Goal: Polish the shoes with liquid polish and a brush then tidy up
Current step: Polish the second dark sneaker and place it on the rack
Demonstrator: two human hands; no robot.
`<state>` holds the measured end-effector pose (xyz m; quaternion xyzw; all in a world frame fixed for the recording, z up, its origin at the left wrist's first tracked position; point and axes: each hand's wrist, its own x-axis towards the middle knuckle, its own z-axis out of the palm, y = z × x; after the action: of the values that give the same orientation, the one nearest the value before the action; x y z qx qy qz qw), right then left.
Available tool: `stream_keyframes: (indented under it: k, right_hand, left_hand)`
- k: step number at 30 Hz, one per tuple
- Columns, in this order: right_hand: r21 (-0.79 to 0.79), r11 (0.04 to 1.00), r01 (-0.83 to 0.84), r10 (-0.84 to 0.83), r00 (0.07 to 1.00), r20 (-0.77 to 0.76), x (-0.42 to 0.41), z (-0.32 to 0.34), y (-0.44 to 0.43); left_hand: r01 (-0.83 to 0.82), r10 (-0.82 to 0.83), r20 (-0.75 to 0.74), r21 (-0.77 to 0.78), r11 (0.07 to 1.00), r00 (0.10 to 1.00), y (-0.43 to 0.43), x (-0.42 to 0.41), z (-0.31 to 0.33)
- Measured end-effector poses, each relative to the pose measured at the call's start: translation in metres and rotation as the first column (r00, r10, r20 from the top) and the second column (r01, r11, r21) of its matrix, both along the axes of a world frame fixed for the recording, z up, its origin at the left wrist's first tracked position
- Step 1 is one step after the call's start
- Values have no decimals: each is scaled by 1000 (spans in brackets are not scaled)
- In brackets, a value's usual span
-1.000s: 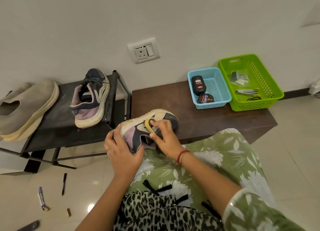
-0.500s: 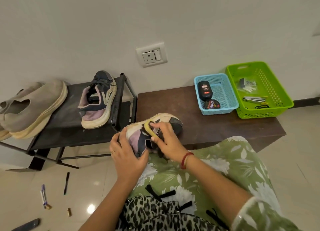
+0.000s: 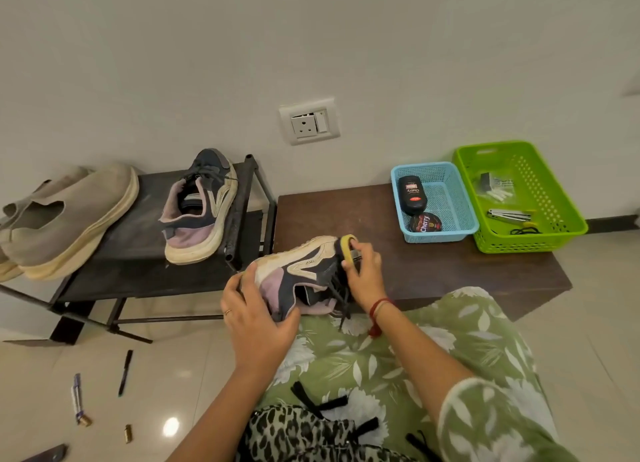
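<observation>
A navy, lilac and cream sneaker lies on its side across my knee, its toe over the dark wooden bench. My left hand grips its heel end. My right hand holds a small yellow-backed brush against the toe part of the upper. The matching sneaker stands on the black metal rack to the left. A black liquid polish bottle and a round polish tin lie in the blue basket.
A green basket with small tools stands at the bench's right end. Beige slip-on shoes sit on the rack's left. Pens and small bits lie on the tiled floor. A wall socket is above the bench.
My right hand has slid the brush from the middle of the sneaker's side out to its toe. My left hand keeps its hold on the heel.
</observation>
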<state>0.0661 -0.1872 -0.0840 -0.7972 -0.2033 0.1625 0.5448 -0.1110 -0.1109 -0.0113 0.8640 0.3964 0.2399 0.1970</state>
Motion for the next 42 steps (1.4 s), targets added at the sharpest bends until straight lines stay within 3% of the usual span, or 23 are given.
stream_keyframes:
  k: [1, 3, 5, 7, 9, 10, 12, 14, 16, 18, 20, 23, 24, 28, 30, 31, 33, 35, 38, 39, 40, 42]
  right_hand:
    - [-25, 997, 69, -71, 995, -77, 7, -1, -2]
    - [35, 998, 58, -57, 997, -48, 0, 4, -2]
    - [143, 977, -158, 142, 983, 115, -26, 20, 3]
    - [129, 919, -372, 326, 903, 279, -47, 34, 3]
    - [75, 928, -364, 313, 876, 367, -29, 33, 5]
    - [44, 958, -285, 254, 905, 341, -12, 27, 5]
    - [-59, 994, -89, 96, 986, 137, 18, 12, -3]
    - [-66, 996, -65, 68, 996, 48, 14, 9, -10]
    - [66, 959, -274, 262, 953, 152, -17, 23, -10]
    - [93, 876, -473, 438, 862, 256, -40, 27, -11]
    - [50, 928, -370, 348, 905, 243, -22, 17, -6]
    - [-84, 996, 8, -7, 1000, 7, 15, 1, -11]
    - [-68, 998, 17, -17, 1000, 4, 11, 3, -11]
    - [40, 930, -364, 345, 907, 243, -35, 20, -3]
    - [17, 975, -221, 213, 953, 215, -19, 10, 0]
    - [-25, 998, -65, 67, 992, 107, -5, 3, -1]
    - [-127, 978, 163, -176, 979, -102, 11, -5, -6]
    - [-71, 986, 151, -156, 985, -72, 0, 4, -3]
    - [49, 984, -169, 158, 972, 176, -33, 18, 3]
    - [40, 984, -172, 162, 970, 184, -31, 15, 2]
    - [29, 996, -87, 83, 989, 119, -22, 9, 2]
    - [-46, 983, 179, -184, 968, -173, -3, -1, -4]
  left_hand:
    - [-2, 2, -2, 4, 1000, 1000, 0, 0, 0]
    - [4, -4, -1, 21, 1000, 1000, 0, -1, -2]
    - [6, -6, 10, 36, 999, 1000, 2, -1, -3]
    - [-8, 7, 23, 17, 1000, 1000, 3, -1, -2]
    - [-2, 2, 24, 19, 1000, 1000, 3, -1, 0]
    - [5, -5, 14, 25, 1000, 1000, 3, -2, 0]
    - [15, -15, -1, 21, 1000, 1000, 1, -2, 2]
    - [22, -22, -3, 18, 1000, 1000, 0, -2, 3]
    - [16, -16, -3, 7, 1000, 1000, 0, -3, 2]
    - [2, -2, 4, 3, 1000, 1000, 2, -2, 1]
    - [2, -2, -5, 12, 1000, 1000, 1, -1, 1]
    - [24, -24, -8, 46, 999, 1000, -3, -1, 2]
    - [28, -28, -6, 52, 998, 1000, -4, -1, 3]
    - [13, -14, 10, 46, 999, 1000, 2, 0, -1]
    - [6, -6, 7, 31, 1000, 1000, 2, -1, -1]
    - [9, -9, 5, 29, 1000, 1000, 1, -1, -1]
    - [21, -21, -4, 47, 999, 1000, 0, -1, -1]
    - [19, -18, -8, 49, 999, 1000, -1, 0, -1]
    - [-3, 2, 8, 35, 999, 1000, 2, -1, -3]
    - [-4, 4, 6, 34, 999, 1000, 2, -1, -3]
    - [-3, 3, 1, 35, 999, 1000, 2, -1, -2]
    - [8, -8, -5, 49, 999, 1000, 0, 0, 0]
